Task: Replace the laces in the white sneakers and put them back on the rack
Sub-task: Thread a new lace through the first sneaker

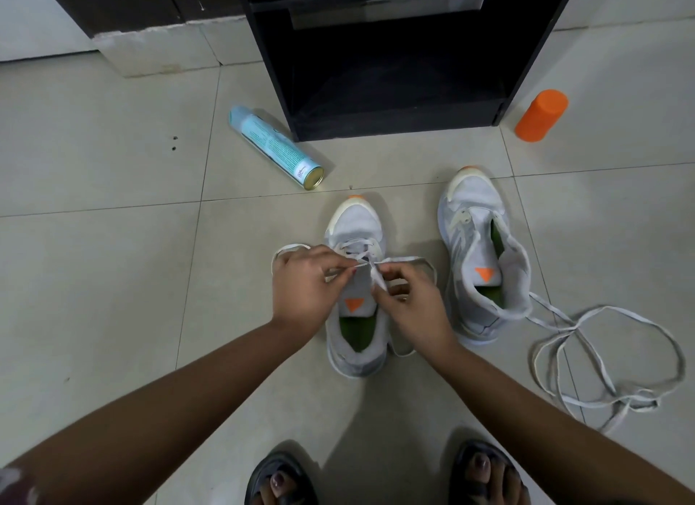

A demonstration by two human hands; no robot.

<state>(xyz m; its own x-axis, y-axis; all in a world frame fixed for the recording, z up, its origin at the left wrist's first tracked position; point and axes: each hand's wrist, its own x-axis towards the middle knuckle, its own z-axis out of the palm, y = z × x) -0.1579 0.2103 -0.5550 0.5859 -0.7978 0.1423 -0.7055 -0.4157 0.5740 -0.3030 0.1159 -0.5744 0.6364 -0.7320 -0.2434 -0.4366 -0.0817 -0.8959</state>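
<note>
Pale tiled floor point(113, 279) before a black rack point(395, 126). Left hand point(301, 290) and right hand point(413, 305), fingers curled, pinching lace point(361, 265) above one sneaker point(357, 222); second sneaker point(474, 200) alongside, loose lace point(639, 404) by its heel.

dark open-toed sandals point(269, 467) on both feet, toenails point(482, 464) painted deep plum; a pinkish painted nail on the left grip point(301, 286); forearms bare.

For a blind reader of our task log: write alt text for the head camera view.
A left hand and right hand pinch a white lace over the tongue of a white sneaker on a tiled floor. A second sneaker stands to its right, a loose lace tangled beside it. Beyond: a black rack, a toppled spray can, an orange bottle.
</note>
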